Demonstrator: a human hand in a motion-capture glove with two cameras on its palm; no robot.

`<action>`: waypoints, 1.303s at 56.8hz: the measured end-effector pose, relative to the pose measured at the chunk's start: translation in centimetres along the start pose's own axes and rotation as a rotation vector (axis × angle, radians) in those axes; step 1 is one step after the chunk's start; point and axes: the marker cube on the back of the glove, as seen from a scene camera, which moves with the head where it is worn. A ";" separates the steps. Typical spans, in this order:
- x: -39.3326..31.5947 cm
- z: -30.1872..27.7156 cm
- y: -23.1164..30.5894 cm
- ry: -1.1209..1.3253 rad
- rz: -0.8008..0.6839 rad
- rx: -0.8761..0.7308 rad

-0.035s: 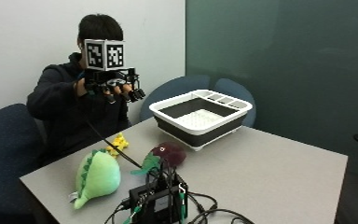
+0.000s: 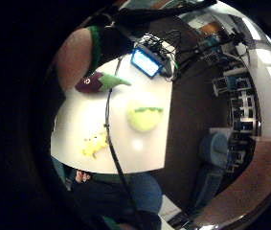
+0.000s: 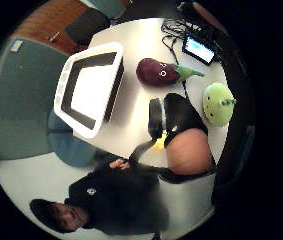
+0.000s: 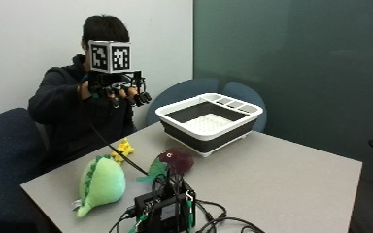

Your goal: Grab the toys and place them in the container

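Observation:
My gloved right hand [image 4: 118, 92] is raised in front of the person's chest, well above the table's far edge, with relaxed fingers and nothing in it. Three toys lie on the grey table [image 4: 283, 179]. A green dinosaur plush [image 4: 100, 183] is nearest the front corner. A purple eggplant plush [image 4: 174, 161] lies beside it, and a small yellow toy [image 4: 122, 149] sits nearer the person. The white and black container [image 4: 186, 133] stands at the table's back edge with nothing in it. The palm views look down on the eggplant [image 3: 156, 71], the dinosaur [image 3: 217, 102] and the container [image 3: 63, 95].
A small device with a lit screen [image 4: 164, 206] and a tangle of cables sits at the front edge, close to the dinosaur and eggplant. Blue chairs stand at the left [image 4: 5, 145] and behind the container [image 4: 196, 90].

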 end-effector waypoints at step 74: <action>6.4 10.9 -7.1 0.071 0.020 -0.073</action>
